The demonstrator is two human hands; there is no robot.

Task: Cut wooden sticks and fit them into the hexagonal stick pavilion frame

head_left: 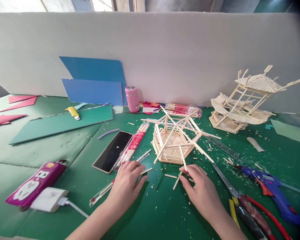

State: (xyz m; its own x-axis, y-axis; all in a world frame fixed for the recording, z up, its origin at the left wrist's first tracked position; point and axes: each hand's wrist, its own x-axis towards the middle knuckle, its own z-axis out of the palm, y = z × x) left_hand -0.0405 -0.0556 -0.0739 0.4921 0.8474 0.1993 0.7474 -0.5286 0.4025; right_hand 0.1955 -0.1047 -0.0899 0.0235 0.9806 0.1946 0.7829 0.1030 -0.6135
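Note:
My left hand is palm down over the green table, thumb apart from the fingers, holding nothing that I can see. A short wooden stick lies by its fingertips, and bagged sticks lie partly under it. My right hand has thumb and forefinger closed around the upper end of another short stick. Just beyond both hands stands an open wooden-stick frame with a slatted base and long sticks jutting from its top. One jutting stick reaches down to my right fingertips.
Right: a blue glue gun, scissors, red-handled pliers and a stick pavilion. Left: a phone, stick packs, a purple pouch and a white charger. Behind: a pink bottle and blue boards.

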